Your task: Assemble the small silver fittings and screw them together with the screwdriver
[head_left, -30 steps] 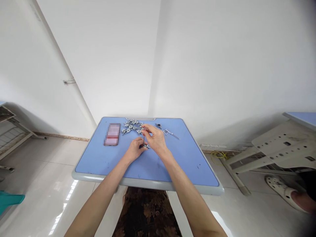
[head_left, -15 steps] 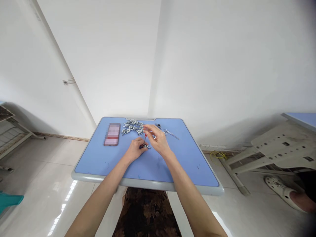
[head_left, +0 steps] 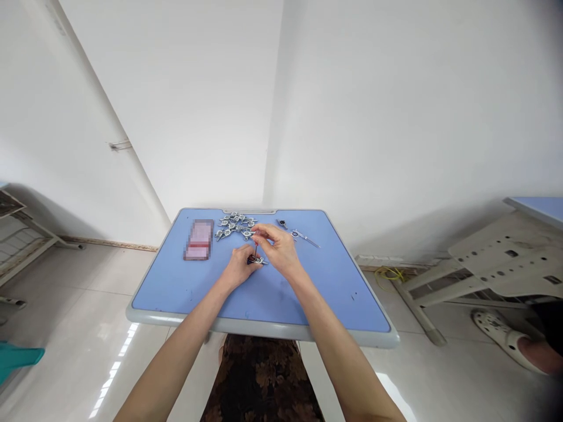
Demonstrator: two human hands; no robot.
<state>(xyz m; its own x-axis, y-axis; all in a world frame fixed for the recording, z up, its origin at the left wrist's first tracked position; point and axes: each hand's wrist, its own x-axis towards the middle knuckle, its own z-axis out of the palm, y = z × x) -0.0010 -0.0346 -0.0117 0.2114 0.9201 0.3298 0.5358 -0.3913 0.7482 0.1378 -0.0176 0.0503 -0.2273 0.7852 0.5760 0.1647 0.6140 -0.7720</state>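
On the blue table, my left hand (head_left: 240, 266) pinches a small metal part (head_left: 259, 260) near the middle of the tabletop. My right hand (head_left: 278, 249) is closed on a thin screwdriver (head_left: 255, 250), held upright with its tip down at that part. The screwdriver's handle is mostly covered by my fingers. Just beyond my hands lies a pile of similar silver metal parts (head_left: 235, 221). To the right of the pile are a dark-ended small piece (head_left: 282, 223) and a thin, pale tool (head_left: 308, 239), lying flat.
A phone (head_left: 199, 240), its screen blurred out, lies on the left of the blue table (head_left: 176, 293). A white wall (head_left: 220, 117) stands behind. At the right are another desk (head_left: 536, 210), a yellow cable (head_left: 389, 275) and a person's foot in a pale clog (head_left: 501, 340).
The fingers of my right hand have shifted slightly around the screwdriver's handle, covering more of it. My left hand stays in place with the metal part.
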